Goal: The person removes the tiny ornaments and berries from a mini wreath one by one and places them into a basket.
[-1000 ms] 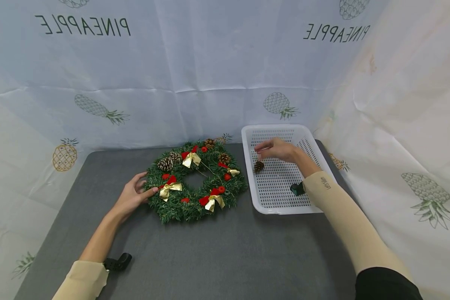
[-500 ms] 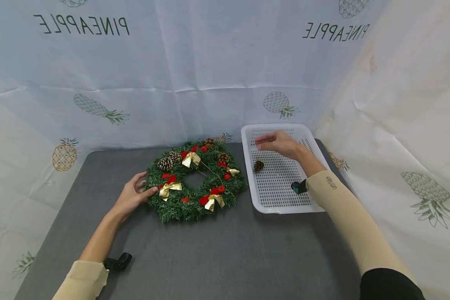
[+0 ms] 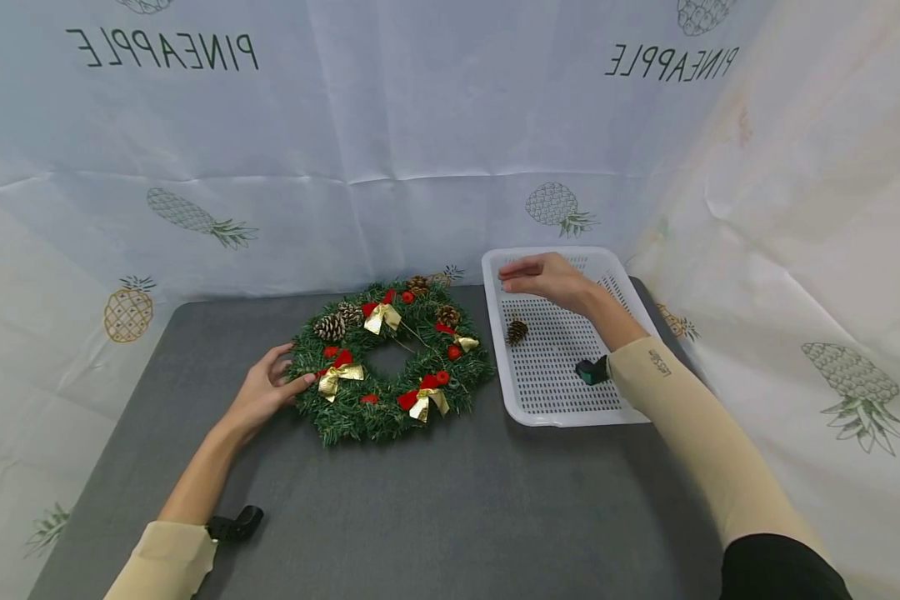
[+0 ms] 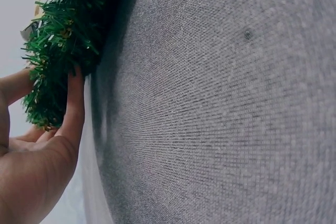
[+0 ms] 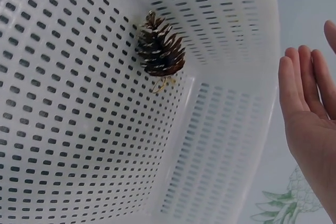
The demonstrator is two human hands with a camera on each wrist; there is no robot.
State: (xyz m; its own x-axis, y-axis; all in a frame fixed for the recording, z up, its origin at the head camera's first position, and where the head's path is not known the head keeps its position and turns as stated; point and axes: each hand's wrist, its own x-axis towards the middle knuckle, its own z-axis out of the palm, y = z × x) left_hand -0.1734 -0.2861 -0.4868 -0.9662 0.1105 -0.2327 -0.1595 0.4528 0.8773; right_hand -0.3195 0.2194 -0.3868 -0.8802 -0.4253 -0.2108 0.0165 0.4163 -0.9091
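A green tinsel wreath (image 3: 367, 427), dressed with red-and-gold bows, pinecones and red berries, lies flat on the table. My left hand (image 3: 261, 393) holds its left edge, thumb over the top; the left wrist view has fingers curled round the green branches (image 4: 63, 35). To the right, my right hand (image 3: 553, 282) hovers over the far part of a white perforated basket (image 3: 570, 419), fingers straight and together, nothing in them. One brown pinecone (image 3: 517, 332) lies in the basket by its left wall. In the right wrist view this pinecone (image 5: 161, 53) is apart from the right hand (image 5: 310, 114).
The grey table (image 3: 450, 517) stretches toward me in front of the wreath and basket. A white curtain (image 3: 420, 125) printed with pineapples hangs close behind the table and along both sides. Dark wrist cameras sit on both wrists, the right one (image 3: 591, 372) over the basket.
My right hand has risen away from just above the pinecone, toward the basket's far side, its fingers straightening. The pinecone, wreath and left hand have stayed in place.
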